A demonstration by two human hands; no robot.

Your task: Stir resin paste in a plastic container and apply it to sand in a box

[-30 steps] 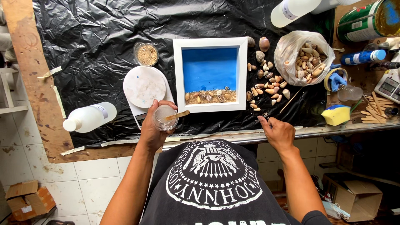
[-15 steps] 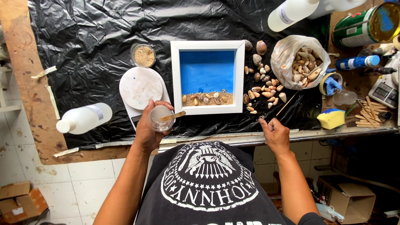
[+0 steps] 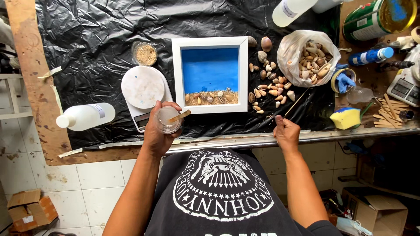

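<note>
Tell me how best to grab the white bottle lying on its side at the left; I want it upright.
Grip the white bottle around its wide body, coming down from above. It lies flat on the black sheet, its narrow cap end pointing left, and nothing crowds its sides.

Bright, even light; sharp focus, glare on the black plastic sheet (image 3: 87, 39), edges bowed.

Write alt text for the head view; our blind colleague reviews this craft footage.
A person's left hand holds a small clear plastic cup with a wooden stick in it, before a white square frame holding blue backing, sand and shells. The right hand rests at the black-plastic-covered table's edge, near loose seashells.
</note>
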